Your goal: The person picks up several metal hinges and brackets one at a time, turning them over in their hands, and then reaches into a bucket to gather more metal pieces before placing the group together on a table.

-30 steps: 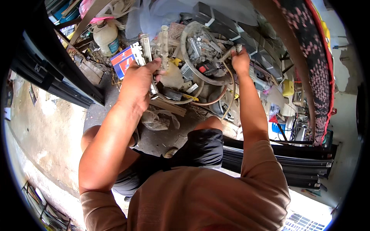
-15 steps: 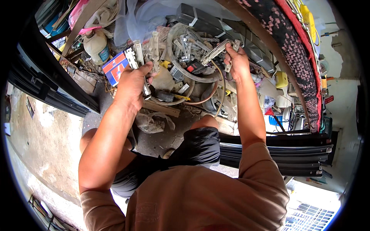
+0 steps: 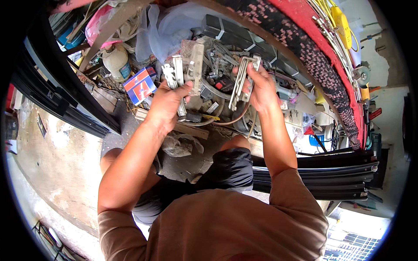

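Note:
My left hand (image 3: 165,106) is closed around several flat metal window hinges (image 3: 178,69). They fan out upward past its thumb, and one broad strip (image 3: 197,63) leans apart from the others. On the right, my right hand (image 3: 262,89) grips folded metal hinges (image 3: 238,85), their long bars slanting down to the left. The fingers behind these bars are partly hidden. Beyond both hands, a round tub holds a heap of similar loose metal fittings (image 3: 224,61), with a red and black item (image 3: 224,83) lying among them.
A blue and orange box (image 3: 140,86) and a cloudy plastic bottle (image 3: 116,63) stand to the left. Dark metal profiles (image 3: 65,82) run along the left side, more (image 3: 311,174) at right. A plastic bag (image 3: 176,145) lies on the floor. A long black-and-pink padded edge (image 3: 311,61) curves across the upper right.
My right hand has moved left and a little down, bringing its hinges together into a tighter, steeper bundle. My left hand has shifted right with its hinges still held.

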Available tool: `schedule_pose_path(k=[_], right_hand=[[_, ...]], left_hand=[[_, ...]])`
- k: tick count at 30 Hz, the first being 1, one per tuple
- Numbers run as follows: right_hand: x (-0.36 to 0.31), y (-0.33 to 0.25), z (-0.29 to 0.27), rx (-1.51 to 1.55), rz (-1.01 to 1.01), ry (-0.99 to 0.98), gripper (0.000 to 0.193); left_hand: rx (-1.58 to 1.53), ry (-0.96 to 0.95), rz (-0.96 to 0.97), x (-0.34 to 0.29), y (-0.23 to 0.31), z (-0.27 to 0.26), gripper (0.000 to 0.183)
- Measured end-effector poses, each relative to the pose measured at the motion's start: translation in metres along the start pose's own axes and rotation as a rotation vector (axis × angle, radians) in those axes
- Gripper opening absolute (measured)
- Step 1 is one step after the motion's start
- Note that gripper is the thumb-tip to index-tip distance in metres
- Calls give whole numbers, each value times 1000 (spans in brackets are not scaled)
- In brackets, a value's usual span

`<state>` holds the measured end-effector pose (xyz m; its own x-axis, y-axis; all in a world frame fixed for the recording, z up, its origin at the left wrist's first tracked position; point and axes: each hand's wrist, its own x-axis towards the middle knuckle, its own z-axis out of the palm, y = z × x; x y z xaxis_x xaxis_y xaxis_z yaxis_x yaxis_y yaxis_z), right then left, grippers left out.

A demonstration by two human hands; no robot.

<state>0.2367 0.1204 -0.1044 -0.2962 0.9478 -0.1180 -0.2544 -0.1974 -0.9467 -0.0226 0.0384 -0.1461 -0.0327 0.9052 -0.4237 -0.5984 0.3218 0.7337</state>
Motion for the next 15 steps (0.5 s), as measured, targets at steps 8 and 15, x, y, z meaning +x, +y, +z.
schedule_pose_path(k=[8,15], right_hand=[[-70,-57,50,-559,-255,-347,30],[-120,-125,75,-662,-260,-553,37]], left_hand=[[129,-201,113,-27,5,15,23],[-26,-313,163,-75,-10,20,28]])
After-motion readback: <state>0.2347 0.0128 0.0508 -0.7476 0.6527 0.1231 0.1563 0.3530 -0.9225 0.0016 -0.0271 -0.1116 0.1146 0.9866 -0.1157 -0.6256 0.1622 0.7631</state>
